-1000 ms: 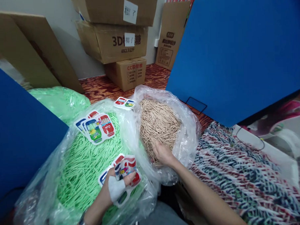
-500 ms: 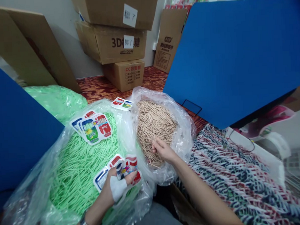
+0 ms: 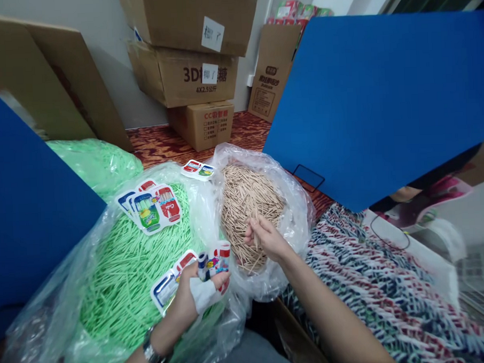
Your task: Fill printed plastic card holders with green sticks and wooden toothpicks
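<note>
My left hand (image 3: 199, 293), with white tape around the thumb side and a metal wristwatch, grips a printed twin-bottle packet (image 3: 221, 253) with its top bulging. Beneath that hand, another packet (image 3: 163, 290) lies on the thin green sticks (image 3: 126, 277) filling a large clear plastic bag. My right hand (image 3: 268, 238) is in the bag beside it, over a heap of thin tan sticks (image 3: 248, 192). Its fingers are pinched together on a few tan sticks, partly hidden by the fingers. Several filled packets (image 3: 150, 209) rest on the green sticks farther back.
One packet (image 3: 198, 170) lies on the plastic between the two bags. Stacked cardboard boxes (image 3: 199, 79) stand behind. Blue panels (image 3: 375, 101) flank both sides. To the right spreads a big pile of red, white and dark-blue packets (image 3: 370, 283). A second green bag (image 3: 99, 161) sits back left.
My left hand has moved slightly right and up with the packet, whose top now looks rounder and wider. My right hand stays over the tan sticks, its fingers a little shifted. The view tilted slightly.
</note>
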